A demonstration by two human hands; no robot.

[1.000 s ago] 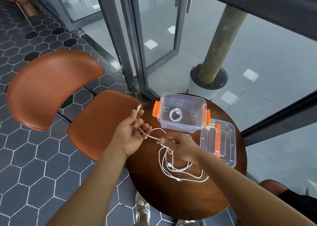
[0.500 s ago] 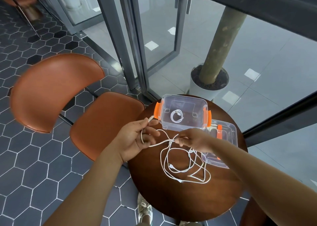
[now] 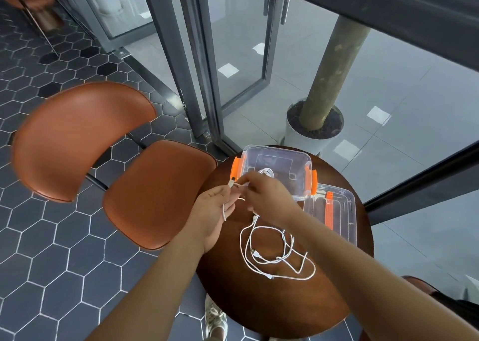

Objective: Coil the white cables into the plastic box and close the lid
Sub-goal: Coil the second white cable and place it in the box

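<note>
Loose white cable (image 3: 278,259) sprawls on the round wooden table (image 3: 272,304) at 6 o'clock from my hands, loops overlapping, a plug inside the tangle. Above it, my left hand (image 3: 216,212) pinches the cable's plug end; my right hand (image 3: 268,198) sits close at its 3 o'clock, fingers closed on the same strand. Judgement: feed slack slowly, keep loops even and small, lift so the tangle doesn't knot. At 12 o'clock, the clear plastic box (image 3: 276,159), orange latches, one coiled cable (image 3: 267,171) already inside. Lid (image 3: 334,216) lies off, at the box's 4 o'clock.
</note>
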